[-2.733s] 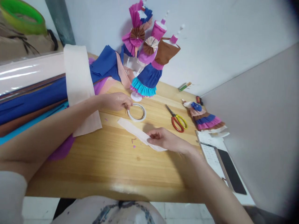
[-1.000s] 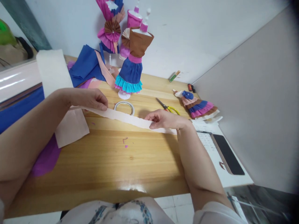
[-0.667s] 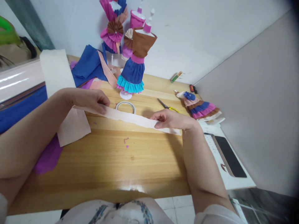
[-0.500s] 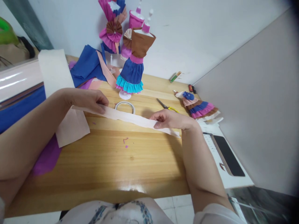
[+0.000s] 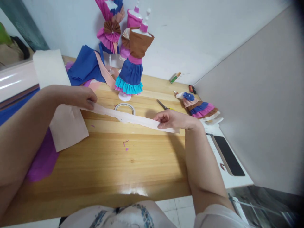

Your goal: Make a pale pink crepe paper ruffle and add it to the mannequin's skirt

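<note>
A long, narrow white strip stretches between my hands above the wooden table. My left hand pinches it near its left end. Toward the right end, my right hand grips the strip between thumb and fingers, and a short tail sticks out beyond. A roll of tape lies just behind the strip, which covers part of its front edge. Scissors with yellow handles rest behind my right hand, which partly hides them.
Dressed miniature mannequins stand at the back. Blue fabric, white sheets and purple fabric lie left. A small striped dress and a dark-topped device are right. Small scraps dot the table.
My left hand has moved left and slightly up along with its end of the strip. The strip's right tail now hangs less low. The view has shifted slightly.
</note>
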Motion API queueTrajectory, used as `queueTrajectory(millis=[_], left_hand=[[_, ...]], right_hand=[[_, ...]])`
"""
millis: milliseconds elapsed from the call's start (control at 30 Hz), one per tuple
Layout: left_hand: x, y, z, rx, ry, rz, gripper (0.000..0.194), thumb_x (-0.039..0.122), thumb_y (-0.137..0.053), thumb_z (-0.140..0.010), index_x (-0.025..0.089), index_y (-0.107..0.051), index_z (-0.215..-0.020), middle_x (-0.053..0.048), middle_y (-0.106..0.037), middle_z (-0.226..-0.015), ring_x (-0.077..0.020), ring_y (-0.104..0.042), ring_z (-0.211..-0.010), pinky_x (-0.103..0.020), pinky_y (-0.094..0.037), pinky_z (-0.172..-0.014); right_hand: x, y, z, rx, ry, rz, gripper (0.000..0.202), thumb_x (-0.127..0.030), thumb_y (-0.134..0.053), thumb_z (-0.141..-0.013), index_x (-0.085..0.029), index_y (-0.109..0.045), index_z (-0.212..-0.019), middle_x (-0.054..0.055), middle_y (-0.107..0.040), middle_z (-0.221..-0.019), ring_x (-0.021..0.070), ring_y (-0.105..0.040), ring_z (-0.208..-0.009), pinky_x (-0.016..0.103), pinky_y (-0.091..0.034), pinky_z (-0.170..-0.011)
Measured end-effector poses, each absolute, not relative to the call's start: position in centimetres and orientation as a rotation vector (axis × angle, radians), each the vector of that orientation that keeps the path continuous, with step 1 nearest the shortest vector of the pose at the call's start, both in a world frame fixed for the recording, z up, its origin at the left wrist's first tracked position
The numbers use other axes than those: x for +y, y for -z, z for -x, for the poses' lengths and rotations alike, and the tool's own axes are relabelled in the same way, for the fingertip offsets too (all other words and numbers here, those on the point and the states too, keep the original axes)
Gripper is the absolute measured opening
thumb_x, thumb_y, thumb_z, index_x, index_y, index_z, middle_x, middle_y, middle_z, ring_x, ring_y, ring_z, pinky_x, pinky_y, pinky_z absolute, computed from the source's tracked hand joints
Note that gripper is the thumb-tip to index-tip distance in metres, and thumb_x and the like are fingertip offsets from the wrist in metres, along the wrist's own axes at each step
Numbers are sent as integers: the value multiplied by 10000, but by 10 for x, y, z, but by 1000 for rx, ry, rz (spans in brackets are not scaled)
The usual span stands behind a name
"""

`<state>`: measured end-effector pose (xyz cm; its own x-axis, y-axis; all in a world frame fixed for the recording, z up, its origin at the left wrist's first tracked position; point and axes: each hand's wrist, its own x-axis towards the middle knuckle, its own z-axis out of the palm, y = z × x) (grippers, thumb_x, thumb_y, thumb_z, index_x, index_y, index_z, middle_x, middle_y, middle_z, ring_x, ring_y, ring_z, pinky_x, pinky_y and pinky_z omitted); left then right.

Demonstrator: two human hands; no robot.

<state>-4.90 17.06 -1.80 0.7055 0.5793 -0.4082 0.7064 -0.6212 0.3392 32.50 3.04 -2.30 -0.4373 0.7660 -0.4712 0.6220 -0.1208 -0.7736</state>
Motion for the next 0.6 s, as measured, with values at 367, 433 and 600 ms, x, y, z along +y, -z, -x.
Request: queueTrajectory(millis=[367, 433, 600], left_hand=[[162, -10, 53, 1294, 590, -2476, 133, 145, -497, -798, 148, -594, -707, 23, -523, -625, -126, -451, -616, -226, -280, -563], [161, -11, 54, 1308, 600, -2473, 132, 129, -492, -784, 143, -606, -719, 18, -531, -629, -130, -451, -612, -231, -275, -564], [166, -5, 63, 1362, 397, -2461, 94, 116, -556, -731, 144, -603, -655, 45, -531, -542, -114, -425, -552, -230, -255, -572]], right_hand=[[33, 25, -345, -1932, -1501, 1765, 257, -351, -744, -657, -145, -678, -795, -23, -576, -650, 113, -497, -591, 237, -365, -546], [33, 25, -350, -1936, -1488, 1772, 255, -361, -744, -665, -148, -672, -786, -25, -567, -640, 107, -488, -580, 233, -356, -538], [33, 28, -357, -1934, -1498, 1825, 282, -404, -747, -688, -156, -637, -762, -42, -525, -581, 75, -423, -501, 217, -293, -481]])
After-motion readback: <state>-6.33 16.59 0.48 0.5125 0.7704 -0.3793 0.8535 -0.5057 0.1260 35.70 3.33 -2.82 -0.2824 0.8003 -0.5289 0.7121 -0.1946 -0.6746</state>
